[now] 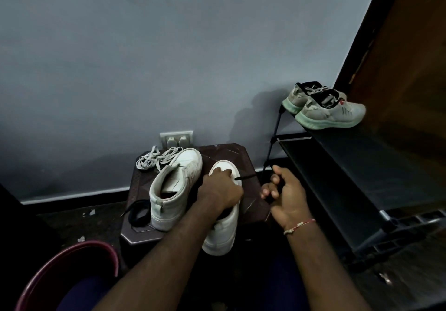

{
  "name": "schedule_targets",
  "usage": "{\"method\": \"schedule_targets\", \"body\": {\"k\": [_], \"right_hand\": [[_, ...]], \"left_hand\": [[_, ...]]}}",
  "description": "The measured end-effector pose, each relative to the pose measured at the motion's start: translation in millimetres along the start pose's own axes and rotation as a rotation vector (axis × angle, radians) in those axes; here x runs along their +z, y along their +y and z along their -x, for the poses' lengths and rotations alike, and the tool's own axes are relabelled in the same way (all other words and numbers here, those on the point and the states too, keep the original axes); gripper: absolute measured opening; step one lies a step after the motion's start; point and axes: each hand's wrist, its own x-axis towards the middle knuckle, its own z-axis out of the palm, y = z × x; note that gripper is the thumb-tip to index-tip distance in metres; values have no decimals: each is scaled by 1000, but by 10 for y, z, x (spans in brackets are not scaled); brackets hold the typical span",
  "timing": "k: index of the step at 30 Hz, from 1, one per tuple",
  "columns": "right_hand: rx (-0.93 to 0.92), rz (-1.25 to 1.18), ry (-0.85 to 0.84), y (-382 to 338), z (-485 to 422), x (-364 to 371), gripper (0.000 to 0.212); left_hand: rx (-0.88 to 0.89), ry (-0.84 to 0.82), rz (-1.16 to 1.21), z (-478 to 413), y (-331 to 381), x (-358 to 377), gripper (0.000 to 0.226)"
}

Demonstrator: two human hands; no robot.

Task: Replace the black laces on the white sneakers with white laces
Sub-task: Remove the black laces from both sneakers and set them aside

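Two side by side on the stool [241,156]: left sneaker [176,185] and right sneaker [223,228], long axes running away from the body, toes toward the wall [169,57], heels near. Left sneaker's toe slanted a little rightward; right sneaker almost straight, heel at the stool's near edge.

Left hand [220,188] palm down over the right sneaker's front, fingers [225,172] bent and close together, gripping the upper just behind the toe cap. Just right of those fingers, black lace [245,178] sticking out sideways toward the right hand [286,197]. Right hand apart from the sneaker, off its right side, thumb up, fingers curled in tight around a dark strand, apparently the same lace; stretch between the two not clear.

Beyond the left hand and to its left, white laces [154,158] heaped on the stool's far corner, touching the left sneaker's toe. Nearer, left of the left forearm, loose black lace [137,214] coiled beside the left sneaker's heel. Right of the right hand, rack [337,166]; grey shoes [325,110] on its top, up and beyond.
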Motion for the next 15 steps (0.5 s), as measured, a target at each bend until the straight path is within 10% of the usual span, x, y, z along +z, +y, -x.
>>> {"method": "schedule_targets", "body": {"k": [6, 15], "right_hand": [[198, 40, -307, -133, 317, 108, 44], [-12, -287, -233, -284, 291, 212, 48]], "left_hand": [[623, 182, 150, 164, 64, -30, 48], [505, 10, 125, 129, 144, 113, 9]]}}
